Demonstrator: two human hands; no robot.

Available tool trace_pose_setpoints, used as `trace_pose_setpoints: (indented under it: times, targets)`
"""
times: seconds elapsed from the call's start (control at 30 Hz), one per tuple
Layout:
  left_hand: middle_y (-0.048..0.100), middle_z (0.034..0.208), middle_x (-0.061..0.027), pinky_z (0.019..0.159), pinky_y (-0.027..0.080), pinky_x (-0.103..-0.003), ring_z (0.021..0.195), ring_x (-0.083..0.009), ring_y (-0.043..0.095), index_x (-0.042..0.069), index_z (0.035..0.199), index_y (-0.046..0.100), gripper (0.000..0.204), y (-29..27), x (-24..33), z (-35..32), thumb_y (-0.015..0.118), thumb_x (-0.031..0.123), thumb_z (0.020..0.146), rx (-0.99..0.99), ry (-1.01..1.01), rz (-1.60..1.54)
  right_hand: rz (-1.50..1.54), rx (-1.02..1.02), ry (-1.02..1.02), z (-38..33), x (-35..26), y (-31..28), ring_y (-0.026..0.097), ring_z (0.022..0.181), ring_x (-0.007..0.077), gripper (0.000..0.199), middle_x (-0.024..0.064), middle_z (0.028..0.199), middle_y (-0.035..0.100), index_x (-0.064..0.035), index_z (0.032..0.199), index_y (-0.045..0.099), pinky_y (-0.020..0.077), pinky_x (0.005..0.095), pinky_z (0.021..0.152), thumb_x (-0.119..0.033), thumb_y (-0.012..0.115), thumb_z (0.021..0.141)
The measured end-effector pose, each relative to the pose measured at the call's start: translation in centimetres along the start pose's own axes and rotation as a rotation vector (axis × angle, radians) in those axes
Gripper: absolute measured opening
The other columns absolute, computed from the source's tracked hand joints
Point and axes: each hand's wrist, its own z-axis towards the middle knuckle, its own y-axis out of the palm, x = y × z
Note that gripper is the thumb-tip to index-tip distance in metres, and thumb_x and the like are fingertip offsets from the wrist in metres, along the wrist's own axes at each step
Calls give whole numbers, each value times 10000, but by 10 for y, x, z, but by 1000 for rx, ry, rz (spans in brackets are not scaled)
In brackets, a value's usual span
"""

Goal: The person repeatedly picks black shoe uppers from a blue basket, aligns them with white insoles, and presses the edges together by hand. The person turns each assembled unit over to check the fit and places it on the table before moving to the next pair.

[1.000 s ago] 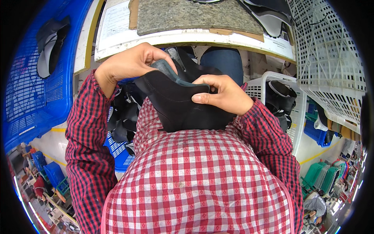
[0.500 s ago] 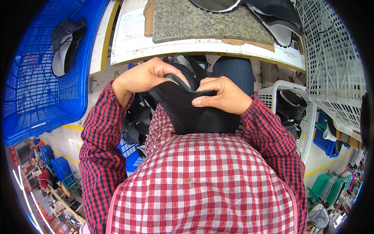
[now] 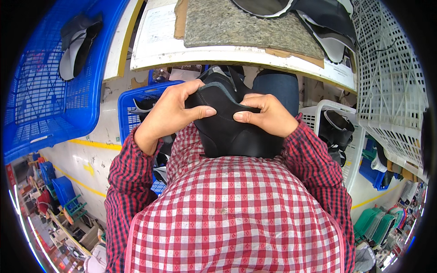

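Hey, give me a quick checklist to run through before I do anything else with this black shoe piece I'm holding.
1. Left hand grips the black curved shoe upper of soft material: ok, thumb pressed on its front.
2. Right hand grips it too: ok, thumb on the upper edge.
3. Piece steadied: ok, its lower part rests against the red checked shirt.
4. Clear of the pale workbench edge: ok, the piece sits below it, apart.
5. Inside of the piece free of folds: cannot tell, hidden by both hands.
6. Blue plastic crate under the bench within reach: ok, just beside the left wrist.
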Motion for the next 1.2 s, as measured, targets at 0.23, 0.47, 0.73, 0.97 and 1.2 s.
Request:
trace_pose_setpoints:
  times: [0.23, 0.47, 0.73, 0.97, 1.2]
  targets:
    - [709, 935, -44, 804, 529, -296, 878, -92, 626, -8, 1116, 675, 325, 8, 1, -2, 839, 81, 851, 106, 5, 29, -212, 61, -117, 18, -20, 17, 678, 839, 405, 425, 207, 910, 687, 0, 1023, 582, 523, 459, 709, -353, 790, 911]
    - [689, 886, -92, 766, 522, -299, 832, -116, 638, -11, 1068, 667, 278, 14, 3, -8, 826, 79, 859, 138, 30, 148, -401, 43, -178, 20, -25, 21, 672, 856, 451, 387, 244, 882, 675, 23, 973, 528, 536, 496, 708, -305, 731, 954]
    - [687, 920, 14, 803, 508, -235, 868, -61, 620, 6, 988, 688, 114, -7, -12, 3, 766, 12, 904, -95, -109, -486, -366, 96, -209, 19, -23, 27, 667, 833, 431, 347, 215, 846, 660, 1, 943, 528, 525, 496, 698, -286, 723, 953]
    - [691, 900, -30, 824, 529, -254, 891, -90, 649, -29, 1008, 686, 165, 28, 13, -5, 779, -24, 872, 336, 69, 25, -496, 281, -125, 5, -26, 32, 662, 762, 396, 353, 171, 752, 630, -40, 905, 538, 505, 487, 645, -326, 741, 935]
    - [702, 889, 0, 774, 520, -232, 841, -58, 627, -22, 1005, 713, 142, 18, 1, 11, 787, 17, 890, 39, 27, -237, -308, 150, -78, 5, -11, 22, 693, 766, 359, 345, 135, 813, 693, -26, 947, 613, 530, 433, 671, -332, 768, 922]
